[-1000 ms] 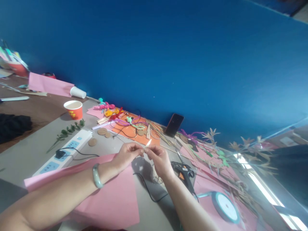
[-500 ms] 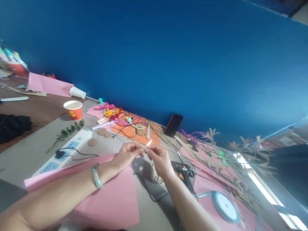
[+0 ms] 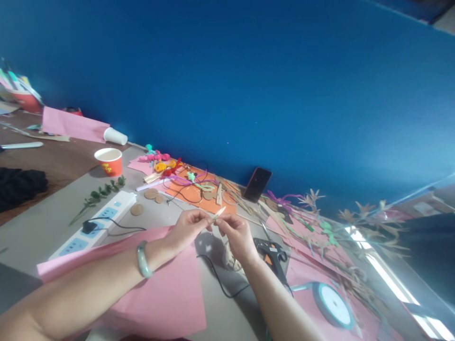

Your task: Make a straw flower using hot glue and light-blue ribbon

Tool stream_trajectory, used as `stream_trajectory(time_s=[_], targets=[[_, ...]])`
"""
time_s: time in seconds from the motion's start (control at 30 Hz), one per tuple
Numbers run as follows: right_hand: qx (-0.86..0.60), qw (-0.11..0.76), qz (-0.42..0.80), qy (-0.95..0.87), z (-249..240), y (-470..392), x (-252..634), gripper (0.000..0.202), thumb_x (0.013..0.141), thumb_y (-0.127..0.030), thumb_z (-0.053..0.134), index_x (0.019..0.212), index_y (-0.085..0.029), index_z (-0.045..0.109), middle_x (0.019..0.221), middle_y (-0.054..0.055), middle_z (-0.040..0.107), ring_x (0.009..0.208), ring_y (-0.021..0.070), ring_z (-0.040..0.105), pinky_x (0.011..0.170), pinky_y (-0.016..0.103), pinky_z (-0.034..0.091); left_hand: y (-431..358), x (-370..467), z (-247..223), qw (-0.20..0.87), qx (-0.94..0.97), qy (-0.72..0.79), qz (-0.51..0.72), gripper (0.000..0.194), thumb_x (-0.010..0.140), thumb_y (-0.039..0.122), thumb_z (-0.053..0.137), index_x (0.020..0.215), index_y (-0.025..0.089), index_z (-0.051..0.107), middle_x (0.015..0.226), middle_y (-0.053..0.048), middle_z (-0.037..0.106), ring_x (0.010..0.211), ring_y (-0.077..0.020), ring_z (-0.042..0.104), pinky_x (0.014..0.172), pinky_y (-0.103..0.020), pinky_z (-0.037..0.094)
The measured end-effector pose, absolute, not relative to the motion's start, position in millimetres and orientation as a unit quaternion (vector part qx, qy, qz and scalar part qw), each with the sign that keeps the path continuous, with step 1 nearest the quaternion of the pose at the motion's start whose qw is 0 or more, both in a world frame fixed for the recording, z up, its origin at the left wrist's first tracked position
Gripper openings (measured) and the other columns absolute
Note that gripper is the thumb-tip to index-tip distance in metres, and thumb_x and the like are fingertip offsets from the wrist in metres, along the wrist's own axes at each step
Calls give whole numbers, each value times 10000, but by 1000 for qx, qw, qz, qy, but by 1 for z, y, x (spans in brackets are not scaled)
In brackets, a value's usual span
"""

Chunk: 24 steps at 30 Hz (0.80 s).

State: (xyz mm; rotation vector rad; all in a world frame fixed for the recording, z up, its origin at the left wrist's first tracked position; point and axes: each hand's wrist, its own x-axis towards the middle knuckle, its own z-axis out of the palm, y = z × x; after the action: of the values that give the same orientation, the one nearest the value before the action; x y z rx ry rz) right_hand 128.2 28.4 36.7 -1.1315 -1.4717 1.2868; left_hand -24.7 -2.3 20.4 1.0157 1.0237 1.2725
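Observation:
My left hand (image 3: 192,229) and my right hand (image 3: 236,234) meet fingertip to fingertip above the table. Pinched between them is a small pale pointed strip (image 3: 219,213), its tip sticking up and to the right; its lower end is hidden by my fingers. A jade-coloured bangle (image 3: 143,259) circles my left wrist. Below my right hand a whitish bundle (image 3: 230,259) is partly covered. Close to the right wrist lies a black glue gun (image 3: 272,255) with orange parts. A large pink sheet (image 3: 167,293) lies under my left forearm.
A white power strip (image 3: 99,222) with a black plug lies left, near a leafy sprig (image 3: 103,192) and a red paper cup (image 3: 109,162). Pipe cleaners cover an orange sheet (image 3: 185,187). A phone (image 3: 258,184) leans on the blue wall. At right sits a ribbon roll (image 3: 333,305).
The pale strip has turned slightly between my fingertips. Both hands stay in nearly the same place, and nothing else visibly moved.

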Motion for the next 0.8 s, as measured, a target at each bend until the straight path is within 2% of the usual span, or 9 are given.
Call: stream_trajectory(time_s=[0.8], targets=[[-457,422,509,-595,36,29,128,133,677,-290,710,635,-167,680,503,-28,556,476,95,433,494,235,367,-5,-22,23,554,437,450,548,183,780,298,641,682,143,638,616,-8,629,515,-82,486,495,-211,335]])
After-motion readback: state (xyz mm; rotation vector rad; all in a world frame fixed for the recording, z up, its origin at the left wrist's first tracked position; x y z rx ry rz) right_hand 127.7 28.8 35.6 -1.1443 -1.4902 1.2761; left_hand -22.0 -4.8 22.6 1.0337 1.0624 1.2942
